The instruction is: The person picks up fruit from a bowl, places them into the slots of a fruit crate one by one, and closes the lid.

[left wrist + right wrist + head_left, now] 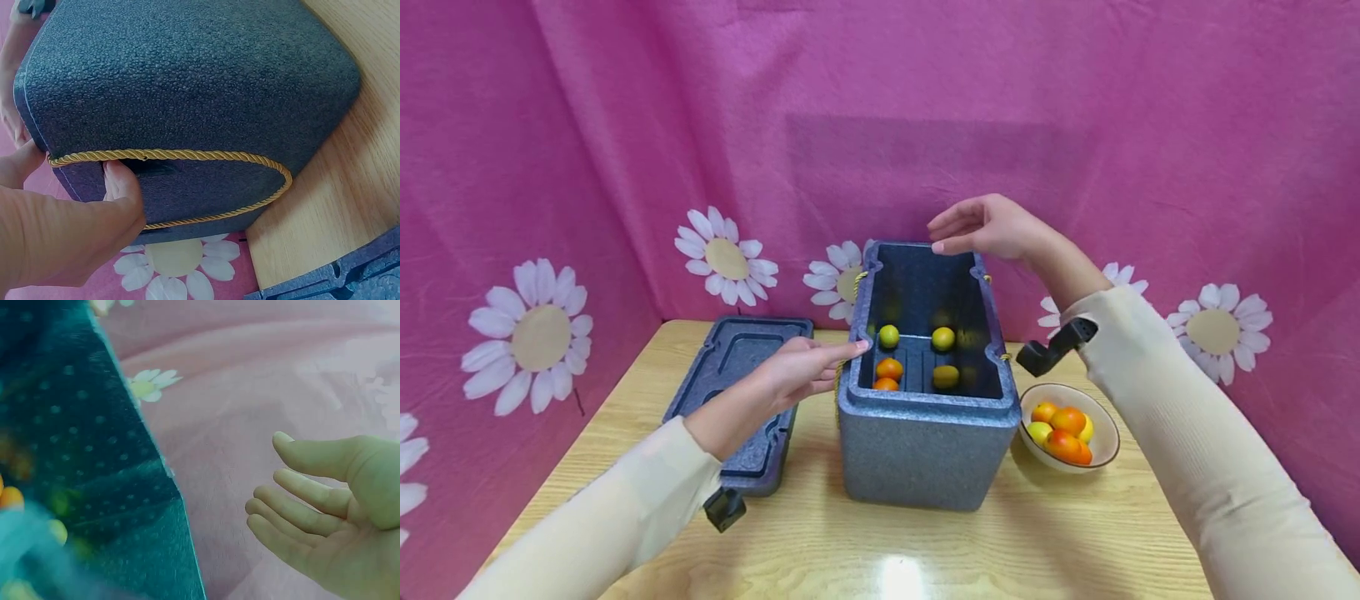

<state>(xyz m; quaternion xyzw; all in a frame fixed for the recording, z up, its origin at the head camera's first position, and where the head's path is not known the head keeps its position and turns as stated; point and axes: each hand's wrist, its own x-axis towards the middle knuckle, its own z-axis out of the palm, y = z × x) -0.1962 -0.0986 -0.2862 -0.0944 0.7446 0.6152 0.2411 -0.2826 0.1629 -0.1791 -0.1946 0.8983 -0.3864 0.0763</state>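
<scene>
A dark grey foam cooler box (928, 458) stands on the table without its lid, several small fruits lying on its floor. Inside are orange fruits (890, 369) at the left and a yellow-green fruit (943, 338) at the right. My left hand (801, 367) holds the box's left rim, thumb on top and fingers against the side. In the left wrist view its fingers (122, 181) bend beside a gold rope handle (206, 155). My right hand (988, 227), holding nothing, hovers above the far end of the box with fingers loosely bent and thumb apart.
The box lid (752, 358) lies flat to the left. At the right stands a cream bowl (1108, 446) heaped with orange and yellow fruits. A pink cloth (925, 100) with white daisies hangs behind the wooden table (820, 550).
</scene>
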